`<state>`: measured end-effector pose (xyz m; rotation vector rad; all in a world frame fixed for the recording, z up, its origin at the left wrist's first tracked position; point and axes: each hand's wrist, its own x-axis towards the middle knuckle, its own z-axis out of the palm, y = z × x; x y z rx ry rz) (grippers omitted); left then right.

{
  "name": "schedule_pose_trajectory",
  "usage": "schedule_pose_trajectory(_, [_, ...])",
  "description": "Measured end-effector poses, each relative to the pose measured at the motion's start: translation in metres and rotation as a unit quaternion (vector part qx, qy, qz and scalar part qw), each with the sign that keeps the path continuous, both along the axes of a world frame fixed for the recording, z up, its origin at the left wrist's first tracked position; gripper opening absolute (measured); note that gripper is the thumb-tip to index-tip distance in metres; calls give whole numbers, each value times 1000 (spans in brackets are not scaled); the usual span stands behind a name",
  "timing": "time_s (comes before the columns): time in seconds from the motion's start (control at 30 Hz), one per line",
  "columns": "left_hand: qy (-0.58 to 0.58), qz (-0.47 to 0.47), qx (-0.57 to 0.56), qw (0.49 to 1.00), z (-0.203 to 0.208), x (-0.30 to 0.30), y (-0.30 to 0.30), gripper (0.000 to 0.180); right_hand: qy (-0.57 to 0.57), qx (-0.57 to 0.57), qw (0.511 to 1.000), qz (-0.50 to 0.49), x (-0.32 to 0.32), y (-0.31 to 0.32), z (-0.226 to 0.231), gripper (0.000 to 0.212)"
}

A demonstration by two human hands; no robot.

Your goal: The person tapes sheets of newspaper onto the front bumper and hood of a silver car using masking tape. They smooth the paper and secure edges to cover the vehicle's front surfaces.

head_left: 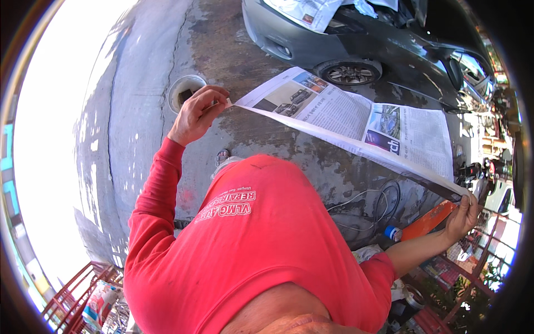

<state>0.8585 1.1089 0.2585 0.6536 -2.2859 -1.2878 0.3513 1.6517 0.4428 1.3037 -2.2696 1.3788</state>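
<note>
A large newspaper sheet (339,114) is stretched out in front of me between both arms, its printed side with pictures and text facing up. My left hand (198,111) pinches the sheet's near left corner between thumb and fingers. Far to the right, my right hand (463,218) grips the opposite near corner, fingers closed on the paper. The near edge runs taut and slanting from one hand to the other, while a crease crosses the sheet near its middle.
A dark grey car (311,44) stands beyond the sheet, with newspaper (320,14) laid over its front. A white bucket (178,92) sits behind my left hand. A cable (384,203), a blue-and-white can (392,232) and an orange board (425,221) lie near my right arm, by red metal railing (478,256).
</note>
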Motion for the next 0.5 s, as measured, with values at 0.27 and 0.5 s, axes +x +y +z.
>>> schedule_pose_trajectory(0.27, [68, 221, 335, 913, -164, -29, 4, 18, 123, -84, 985, 88, 75, 39, 16, 27])
schedule_pose_trajectory(0.5, [205, -35, 512, 833, -51, -146, 39, 90, 158, -118, 972, 130, 92, -41, 15, 25])
